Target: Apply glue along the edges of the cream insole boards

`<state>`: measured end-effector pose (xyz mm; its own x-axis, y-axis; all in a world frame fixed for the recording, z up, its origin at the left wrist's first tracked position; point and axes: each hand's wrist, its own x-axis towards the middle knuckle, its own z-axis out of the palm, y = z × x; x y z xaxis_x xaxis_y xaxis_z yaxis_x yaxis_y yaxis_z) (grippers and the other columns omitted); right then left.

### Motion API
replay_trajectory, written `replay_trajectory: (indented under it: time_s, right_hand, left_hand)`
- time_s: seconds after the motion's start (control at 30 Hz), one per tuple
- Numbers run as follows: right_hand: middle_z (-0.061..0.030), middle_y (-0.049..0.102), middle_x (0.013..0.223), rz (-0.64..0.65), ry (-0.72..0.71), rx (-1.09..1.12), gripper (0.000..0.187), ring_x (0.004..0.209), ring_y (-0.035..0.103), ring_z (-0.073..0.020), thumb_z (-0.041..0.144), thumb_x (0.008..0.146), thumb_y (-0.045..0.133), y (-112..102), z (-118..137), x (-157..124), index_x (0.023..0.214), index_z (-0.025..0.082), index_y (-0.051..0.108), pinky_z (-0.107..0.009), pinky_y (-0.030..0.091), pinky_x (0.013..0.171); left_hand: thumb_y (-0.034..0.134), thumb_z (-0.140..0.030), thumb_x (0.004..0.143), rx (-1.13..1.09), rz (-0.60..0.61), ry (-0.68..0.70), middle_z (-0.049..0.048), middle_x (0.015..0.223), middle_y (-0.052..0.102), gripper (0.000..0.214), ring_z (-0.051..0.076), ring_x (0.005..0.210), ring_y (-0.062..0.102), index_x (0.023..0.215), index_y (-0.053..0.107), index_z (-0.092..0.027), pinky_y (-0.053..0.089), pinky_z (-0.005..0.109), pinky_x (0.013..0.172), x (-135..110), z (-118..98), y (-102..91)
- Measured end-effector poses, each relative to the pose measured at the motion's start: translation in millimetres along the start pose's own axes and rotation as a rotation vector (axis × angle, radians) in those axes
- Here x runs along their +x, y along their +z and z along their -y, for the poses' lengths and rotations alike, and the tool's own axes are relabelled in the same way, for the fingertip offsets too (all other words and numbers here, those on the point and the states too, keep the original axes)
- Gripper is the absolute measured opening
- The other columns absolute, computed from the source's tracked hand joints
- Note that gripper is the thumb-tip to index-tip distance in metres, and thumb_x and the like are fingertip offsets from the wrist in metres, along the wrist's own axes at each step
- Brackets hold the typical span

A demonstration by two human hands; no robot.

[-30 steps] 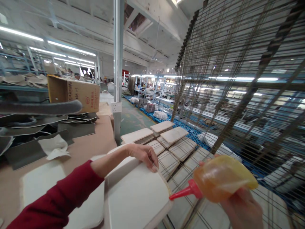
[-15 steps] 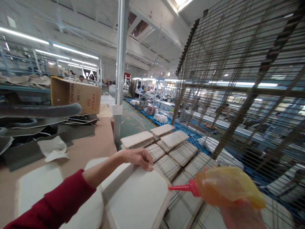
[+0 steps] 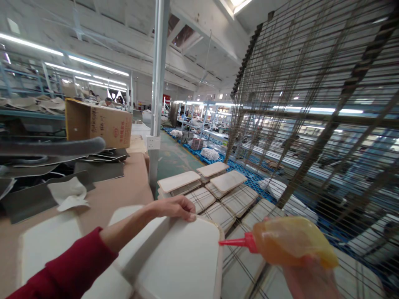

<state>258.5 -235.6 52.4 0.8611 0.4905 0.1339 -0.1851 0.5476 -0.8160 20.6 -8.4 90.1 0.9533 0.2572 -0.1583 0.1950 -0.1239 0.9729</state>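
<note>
The plastic bottle (image 3: 291, 241) looks glossy, the held panel (image 3: 183, 257) matt.

Left arm: deep-red long sleeve of matte, soft-looking cloth (image 3: 70, 265), one even colour, loosely creased toward the lower corner; probably a sweatshirt knit, though the weave is too soft to be sure. Broad cuff (image 3: 104, 243) in matching red, ending partway along the forearm. Left hand (image 3: 178, 207) bare. Right hand (image 3: 311, 279) bare, slender-wristed outline blurred.

Panel (image 3: 183, 257) ctr; btl (image 3: 293, 241) R
</note>
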Motion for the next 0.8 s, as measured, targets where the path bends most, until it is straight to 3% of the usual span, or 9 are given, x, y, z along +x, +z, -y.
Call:
replay_trajectory:
  time_s: [0.1,0.23,0.33,0.4,0.57,0.8]
  right_hand:
    - [-0.0021,0.067,0.114,0.042,0.043,0.009,0.057,0.108,0.06,-0.0226,0.04,0.061,0.082,8,4,-6,0.114,0.032,0.064,-0.024,0.055,0.075]
    - [-0.0043,0.068,0.109,0.079,-0.007,0.011,0.063,0.103,0.062,-0.0224,0.042,0.059,0.083,14,7,-10,0.117,0.03,0.061,-0.022,0.055,0.069]
    - [0.001,0.068,0.111,0.084,0.015,-0.014,0.061,0.108,0.06,-0.0182,0.043,0.065,0.081,12,5,-12,0.121,0.036,0.057,-0.02,0.053,0.074]
    - [0.0017,0.067,0.111,0.082,0.017,-0.031,0.062,0.108,0.06,-0.0202,0.043,0.066,0.08,7,0,-10,0.123,0.038,0.056,-0.024,0.055,0.076]
    - [-0.0103,0.068,0.108,0.153,0.02,-0.092,0.058,0.097,0.064,-0.0366,0.048,0.066,0.075,-14,-17,-1,0.118,0.029,0.061,-0.053,0.056,0.078]
    - [-0.0114,0.066,0.112,0.15,0.029,-0.118,0.055,0.101,0.063,-0.0375,0.047,0.067,0.074,-27,-23,-2,0.118,0.03,0.061,-0.054,0.056,0.077]
  left_hand:
    - [0.078,-0.059,0.059,-0.014,-0.009,-0.01,-0.006,0.055,0.047,0.05,0.006,0.053,0.037,0.063,0.055,-0.015,0.024,0.02,0.048,-2,2,-2.0]
    - [0.078,-0.06,0.059,-0.018,-0.005,-0.018,-0.0059,0.054,0.047,0.05,0.006,0.052,0.037,0.063,0.055,-0.015,0.025,0.02,0.047,-3,5,-4.0]
    - [0.078,-0.059,0.059,-0.027,-0.013,-0.028,-0.0051,0.055,0.048,0.049,0.007,0.052,0.038,0.063,0.055,-0.015,0.025,0.02,0.046,-3,7,-5.2]
    - [0.078,-0.058,0.06,-0.034,-0.017,-0.032,-0.0046,0.056,0.049,0.048,0.007,0.053,0.039,0.063,0.055,-0.015,0.026,0.02,0.047,-3,8,-6.2]
    - [0.078,-0.055,0.061,-0.046,-0.025,-0.033,-0.0047,0.055,0.05,0.045,0.007,0.051,0.04,0.064,0.056,-0.016,0.027,0.02,0.048,-3,10,-8.0]
    - [0.078,-0.054,0.06,-0.072,-0.044,-0.042,-0.0057,0.052,0.049,0.044,0.006,0.048,0.038,0.063,0.057,-0.015,0.027,0.02,0.047,-1,11,-7.7]
